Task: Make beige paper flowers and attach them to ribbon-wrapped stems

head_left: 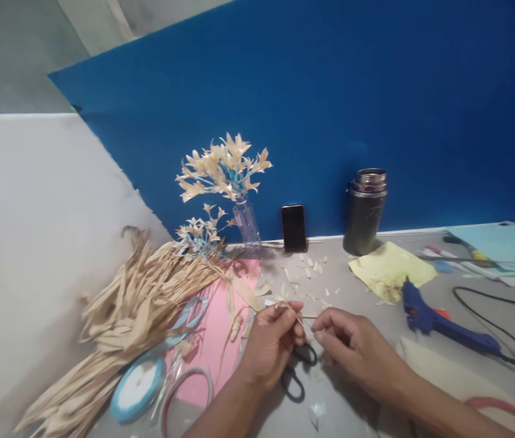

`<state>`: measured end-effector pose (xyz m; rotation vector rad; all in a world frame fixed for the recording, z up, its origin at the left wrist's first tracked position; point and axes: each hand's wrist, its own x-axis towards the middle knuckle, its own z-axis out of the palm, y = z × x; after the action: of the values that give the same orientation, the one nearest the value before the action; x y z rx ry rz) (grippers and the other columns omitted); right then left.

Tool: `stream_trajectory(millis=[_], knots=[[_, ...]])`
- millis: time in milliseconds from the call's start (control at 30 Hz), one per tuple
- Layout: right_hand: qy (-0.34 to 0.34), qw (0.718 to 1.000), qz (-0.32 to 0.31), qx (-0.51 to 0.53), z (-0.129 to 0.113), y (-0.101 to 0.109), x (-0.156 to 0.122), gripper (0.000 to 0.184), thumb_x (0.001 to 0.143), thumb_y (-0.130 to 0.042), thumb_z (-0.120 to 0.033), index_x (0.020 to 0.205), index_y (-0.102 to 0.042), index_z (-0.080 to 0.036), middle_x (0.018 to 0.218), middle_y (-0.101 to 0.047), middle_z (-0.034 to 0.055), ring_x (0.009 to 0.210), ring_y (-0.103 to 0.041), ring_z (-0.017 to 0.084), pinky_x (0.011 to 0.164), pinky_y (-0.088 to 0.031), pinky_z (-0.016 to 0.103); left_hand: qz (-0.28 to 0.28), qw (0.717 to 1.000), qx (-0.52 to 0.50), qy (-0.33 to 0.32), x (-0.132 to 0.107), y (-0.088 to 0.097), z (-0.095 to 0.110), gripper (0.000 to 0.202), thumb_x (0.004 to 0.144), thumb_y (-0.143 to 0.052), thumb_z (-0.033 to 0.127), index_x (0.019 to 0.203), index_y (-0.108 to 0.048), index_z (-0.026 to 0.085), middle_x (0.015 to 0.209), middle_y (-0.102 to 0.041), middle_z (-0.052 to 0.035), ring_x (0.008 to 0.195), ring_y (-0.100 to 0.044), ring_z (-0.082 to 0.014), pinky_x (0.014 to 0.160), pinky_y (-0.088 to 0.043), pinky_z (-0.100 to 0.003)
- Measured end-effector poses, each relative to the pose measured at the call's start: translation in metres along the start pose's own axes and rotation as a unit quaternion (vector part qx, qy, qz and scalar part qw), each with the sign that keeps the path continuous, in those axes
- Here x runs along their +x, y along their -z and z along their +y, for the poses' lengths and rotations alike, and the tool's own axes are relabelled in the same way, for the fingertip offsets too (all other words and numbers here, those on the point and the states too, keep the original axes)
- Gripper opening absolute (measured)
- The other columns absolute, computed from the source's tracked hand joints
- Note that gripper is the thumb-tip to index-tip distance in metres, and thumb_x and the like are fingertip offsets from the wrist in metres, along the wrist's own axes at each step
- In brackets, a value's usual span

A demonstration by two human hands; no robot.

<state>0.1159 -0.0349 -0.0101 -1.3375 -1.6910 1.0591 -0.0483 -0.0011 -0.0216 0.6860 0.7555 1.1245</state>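
My left hand [269, 340] is closed in a pinch on a thin pale strip of dried husk [292, 311], held above the table. Just to its right, my right hand [358, 344] has its thumb and forefinger pressed together; whatever is between them is too small to tell. A short thin stick [310, 316] shows between the two hands. Black-handled scissors [294, 389] lie under my left hand, their blades hidden. Small pale husk scraps [315, 266] are scattered behind the hands.
Dried husks [148, 292] heap up at left beside blue ribbon [139, 389], a tape roll [184, 389] and pink paper [225, 298]. Husk flowers in a bottle [247, 225], a phone [294, 228] and a flask [365, 213] stand behind. A corded glue gun [444, 328] lies right, by yellow paper [389, 267].
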Motion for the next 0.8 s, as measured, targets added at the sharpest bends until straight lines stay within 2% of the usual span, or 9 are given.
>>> stream_trajectory(millis=[167, 367, 633, 800], knots=[[-0.001, 1.000, 0.021, 0.015, -0.0010, -0.0016, 0.0011, 0.011, 0.080, -0.054, -0.017, 0.077, -0.064, -0.019, 0.055, -0.053, -0.0064, 0.052, -0.046, 0.010, 0.052, -0.032, 0.021, 0.019, 0.999, 0.029, 0.005, -0.0002, 0.0020, 0.0007, 0.037, 0.062, -0.090, 0.034, 0.086, -0.075, 0.011, 0.059, -0.060, 0.0011, 0.054, -0.055, -0.0086, 0.054, -0.044, -0.019], [-0.004, 0.999, 0.025, 0.024, -0.0015, 0.0014, 0.0012, 0.010, 0.079, -0.055, -0.015, 0.078, -0.065, -0.018, 0.055, -0.056, -0.0061, 0.050, -0.048, 0.010, 0.051, -0.033, 0.020, 0.029, 0.999, 0.039, 0.006, 0.0006, -0.0009, -0.0002, 0.037, 0.062, -0.090, 0.034, 0.087, -0.074, 0.011, 0.061, -0.061, 0.0010, 0.053, -0.055, -0.0083, 0.053, -0.043, -0.020], [0.005, 1.000, -0.004, 0.011, -0.0003, 0.0006, -0.0026, 0.013, 0.087, -0.051, -0.023, 0.082, -0.062, -0.020, 0.058, -0.058, -0.0049, 0.054, -0.052, 0.013, 0.054, -0.036, 0.022, 0.011, 1.000, 0.028, 0.001, -0.0007, -0.0026, -0.0028, 0.037, 0.062, -0.089, 0.034, 0.084, -0.073, 0.010, 0.059, -0.060, 0.0013, 0.050, -0.053, -0.0073, 0.051, -0.041, -0.019], [0.010, 1.000, 0.000, -0.001, 0.0019, 0.0002, -0.0041, 0.014, 0.089, -0.050, -0.028, 0.084, -0.061, -0.021, 0.058, -0.057, -0.0052, 0.056, -0.052, 0.014, 0.056, -0.037, 0.024, 0.004, 1.000, 0.000, -0.001, -0.0002, -0.0021, -0.0024, 0.037, 0.059, -0.091, 0.030, 0.084, -0.072, 0.011, 0.064, -0.063, 0.0015, 0.048, -0.052, -0.0052, 0.051, -0.042, -0.019]])
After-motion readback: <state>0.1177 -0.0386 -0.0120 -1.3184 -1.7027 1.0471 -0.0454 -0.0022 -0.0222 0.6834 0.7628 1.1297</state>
